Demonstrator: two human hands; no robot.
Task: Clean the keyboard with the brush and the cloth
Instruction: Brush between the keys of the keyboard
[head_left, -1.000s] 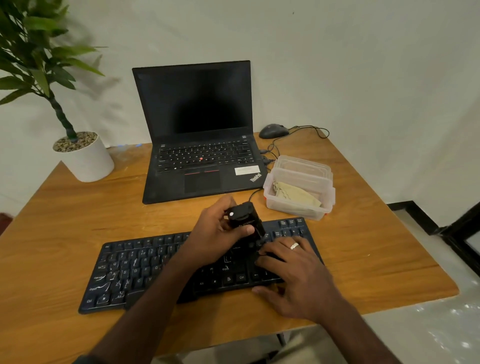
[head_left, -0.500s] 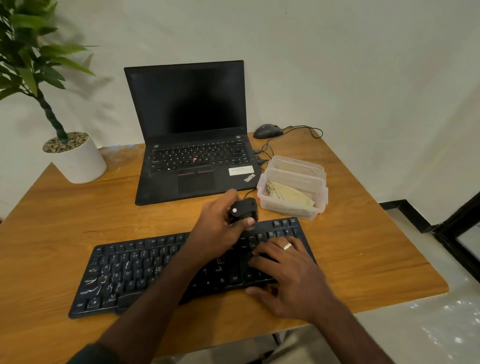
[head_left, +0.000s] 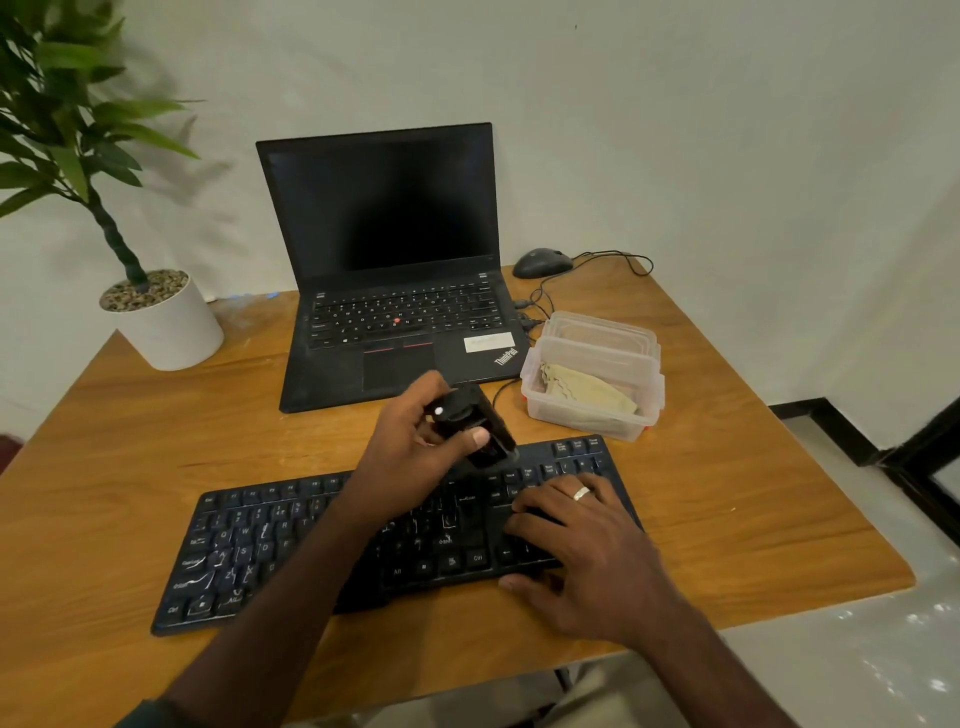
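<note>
Head view, sole camera: worn on the person's head, wide-angle, facing forward and down over the desk (head_left: 727, 509). Keyboard (head_left: 291, 545) close below; laptop (head_left: 384, 249) and wall farther ahead. No second view.

black keyboard (head_left: 270, 551) flat on desk | black brush (head_left: 475, 426) above it | beige cloth (head_left: 587, 395) in tub

The keyboard (head_left: 322, 551) lies at the near edge of the surface (head_left: 727, 509), the laptop (head_left: 395, 291) behind it. The plant pot (head_left: 166, 327) stands far left. Right of the laptop sits a tub (head_left: 587, 421) with the cloth (head_left: 587, 392) in it; the mouse (head_left: 542, 262) lies behind the tub.
</note>
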